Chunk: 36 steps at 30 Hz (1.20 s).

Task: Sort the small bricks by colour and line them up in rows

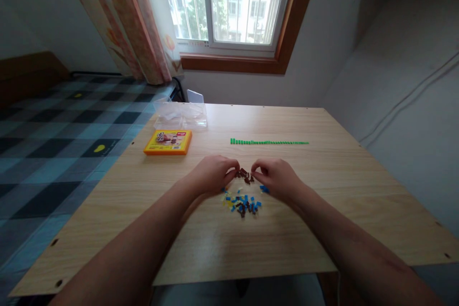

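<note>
My left hand (215,173) is at the left edge of a small pile of brown toy bricks (244,174), thumb and forefinger pinched on a brown one. From the other side my right hand (278,178) reaches in, its fingertips also closed at a small brown brick. How firmly each holds its brick is too small to make out. Under the right palm lie a few blue bricks (264,189). Closer to me spreads a mixed heap of blue, yellow and brown bricks (244,205). Farther off, green bricks (268,142) stand in a long row, larger at its left end.
A yellow-orange box (168,142) with a printed lid lies on the wooden table (358,201) at the left. Behind it are clear plastic trays (181,115). A bed with a checked cover (71,153) adjoins the table's left side; a window is beyond.
</note>
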{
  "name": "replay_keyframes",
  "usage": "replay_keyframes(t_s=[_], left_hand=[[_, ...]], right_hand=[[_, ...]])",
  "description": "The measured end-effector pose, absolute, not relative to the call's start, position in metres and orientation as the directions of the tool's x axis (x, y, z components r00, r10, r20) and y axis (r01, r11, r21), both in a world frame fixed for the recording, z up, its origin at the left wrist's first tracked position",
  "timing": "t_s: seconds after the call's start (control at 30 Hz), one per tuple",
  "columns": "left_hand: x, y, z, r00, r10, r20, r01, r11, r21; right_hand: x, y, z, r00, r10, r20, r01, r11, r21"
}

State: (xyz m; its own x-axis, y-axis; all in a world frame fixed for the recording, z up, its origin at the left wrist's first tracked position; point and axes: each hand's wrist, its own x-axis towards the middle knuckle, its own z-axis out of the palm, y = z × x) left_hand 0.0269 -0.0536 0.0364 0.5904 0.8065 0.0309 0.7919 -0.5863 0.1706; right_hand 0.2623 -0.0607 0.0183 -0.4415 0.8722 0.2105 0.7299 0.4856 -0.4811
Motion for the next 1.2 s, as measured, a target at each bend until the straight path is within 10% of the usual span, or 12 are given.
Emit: replay_keyframes(t_s=[0.57, 1.2], left_hand=[[0.026, -0.062, 0.058, 0.704, 0.703, -0.1, 0.698, -0.661, 0.273], [0.031, -0.067, 0.056, 0.774, 0.592, -0.227, 0.628, -0.669, 0.398]], right_hand=[[0.264, -0.073, 0.028, -0.853, 0.496, 0.162, 0.34, 0.765, -0.547], [0.26, -0.075, 0.02, -0.868, 0.476, 0.14, 0.348, 0.786, -0.511]])
